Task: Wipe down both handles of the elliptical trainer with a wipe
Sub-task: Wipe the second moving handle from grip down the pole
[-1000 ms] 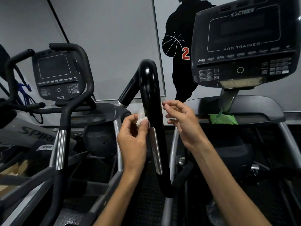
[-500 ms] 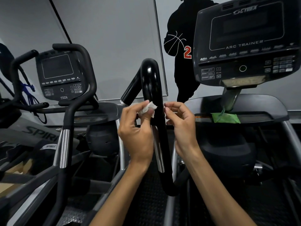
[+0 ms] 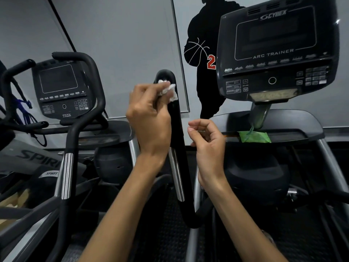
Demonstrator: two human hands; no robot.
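A black curved handle (image 3: pixel 178 137) of the trainer rises in the middle of the view, with a silver grip strip lower down. My left hand (image 3: pixel 151 120) pinches a crumpled white wipe (image 3: pixel 169 89) and presses it against the handle just below its top bend. My right hand (image 3: pixel 207 140) hovers to the right of the handle with loosely curled fingers, holding nothing and not touching the bar. The trainer's other handle is out of view.
The trainer's console (image 3: pixel 275 52) hangs at upper right above a shelf with a green wipe packet (image 3: pixel 255 137). A second machine with a console (image 3: pixel 60 89) and black handlebar (image 3: pixel 75 140) stands close on the left. A grey wall is behind.
My left hand has slid the wipe up the handle toward the top bend. My right hand has let go of the wipe's area and drawn away to the right.
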